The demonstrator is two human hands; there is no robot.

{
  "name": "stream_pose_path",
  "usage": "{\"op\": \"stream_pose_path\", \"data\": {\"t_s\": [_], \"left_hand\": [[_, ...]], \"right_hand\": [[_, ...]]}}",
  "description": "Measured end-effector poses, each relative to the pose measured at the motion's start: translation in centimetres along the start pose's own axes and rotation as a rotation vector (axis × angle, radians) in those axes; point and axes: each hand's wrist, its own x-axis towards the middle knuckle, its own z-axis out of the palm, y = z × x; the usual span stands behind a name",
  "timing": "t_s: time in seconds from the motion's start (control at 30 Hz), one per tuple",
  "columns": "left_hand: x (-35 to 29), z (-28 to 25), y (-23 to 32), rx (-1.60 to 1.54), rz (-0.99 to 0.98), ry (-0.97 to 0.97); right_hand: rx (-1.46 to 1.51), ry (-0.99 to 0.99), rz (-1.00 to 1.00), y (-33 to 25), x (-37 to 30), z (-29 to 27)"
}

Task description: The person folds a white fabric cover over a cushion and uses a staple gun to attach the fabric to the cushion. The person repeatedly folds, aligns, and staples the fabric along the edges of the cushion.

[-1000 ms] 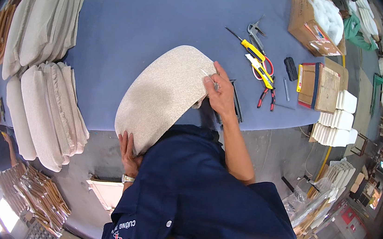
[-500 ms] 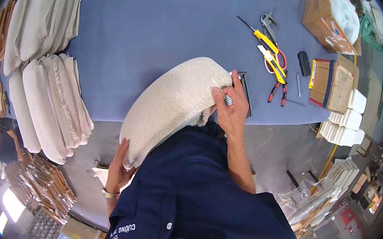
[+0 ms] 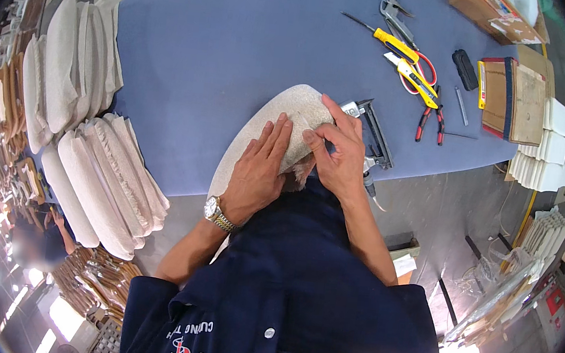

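A curved cushion covered in beige woven fabric (image 3: 237,145) rests across the near table edge against my body. Flat on its top lies my left hand (image 3: 261,167), fingers stretched toward the far end, a metal watch on the wrist. My right hand (image 3: 341,154) grips the cushion's right end, thumb and fingers bent at the fabric edge. Loose frayed fabric hangs below that thumb. Whether a small tool is also in the right hand is hidden. Just right of that hand, a staple gun (image 3: 378,135) lies at the table's edge.
Yellow screwdriver (image 3: 396,45), yellow cutter (image 3: 413,80), red-handled pliers (image 3: 431,120) and an air blow gun (image 3: 397,20) lie on the blue table (image 3: 199,50). Beige cushions (image 3: 106,179) are stacked at left. Cardboard boxes (image 3: 528,99) stand at right. Another person (image 3: 41,241) is at far left.
My left hand has moved from the cushion's lower left end onto its top near the right hand. The view has shifted, and more of the staple gun shows.
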Motion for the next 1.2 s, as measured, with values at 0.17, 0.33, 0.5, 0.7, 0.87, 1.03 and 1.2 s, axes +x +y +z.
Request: {"op": "stream_pose_path", "data": {"t_s": [0.17,0.33,0.5,0.7,0.87,1.03,1.2], "left_hand": [[0.9,-0.9,-0.2,-0.020,-0.019,-0.045],[0.9,-0.4,-0.3,0.002,-0.008,-0.001],[0.8,0.0,-0.6,-0.025,0.006,0.039],[0.6,0.5,-1.1,-0.081,0.029,0.102],[0.2,1.0,-1.1,-0.087,0.051,0.129],[0.9,0.4,-0.8,-0.061,0.068,0.101],[1.2,-0.3,-0.8,-0.083,0.042,0.053]], "right_hand": [[0.075,-0.007,0.053,0.2,0.4,0.4],[0.158,-0.045,0.117,1.0,0.0,0.2],[0.200,0.013,0.118,0.8,-0.6,0.4],[-0.002,0.055,-0.115,0.4,-0.3,0.5],[-0.037,0.082,-0.102,-0.4,-0.3,0.5],[-0.029,0.105,-0.089,-0.4,-0.5,0.8],[-0.018,0.127,-0.101,-0.3,-0.4,1.1]]}}
